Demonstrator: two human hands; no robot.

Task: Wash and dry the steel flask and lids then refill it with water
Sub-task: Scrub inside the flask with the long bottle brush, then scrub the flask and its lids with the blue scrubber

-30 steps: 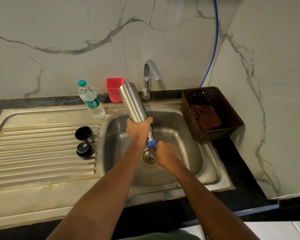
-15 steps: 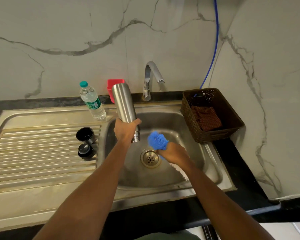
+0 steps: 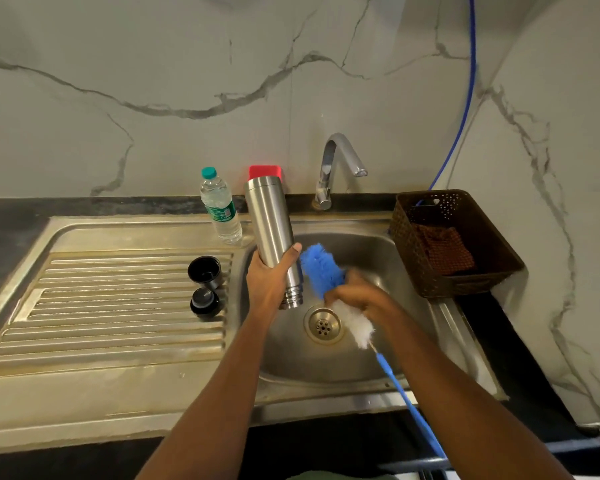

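Note:
My left hand grips the steel flask near its threaded neck, holding it upside down over the sink basin with the mouth pointing down. My right hand grips a bottle brush around its bristles; the blue bristle head sticks up beside the flask, outside it, and the white bristles and blue handle trail toward me. Two black lids stand on the ribbed drainboard left of the basin.
A plastic water bottle with a teal cap stands behind the drainboard. A red container is behind the flask. The tap is off. A brown basket with a brown cloth sits right of the basin.
The brush has come out of the flask's mouth and now lies beside it. My left hand shifted the flask to the left and more upright.

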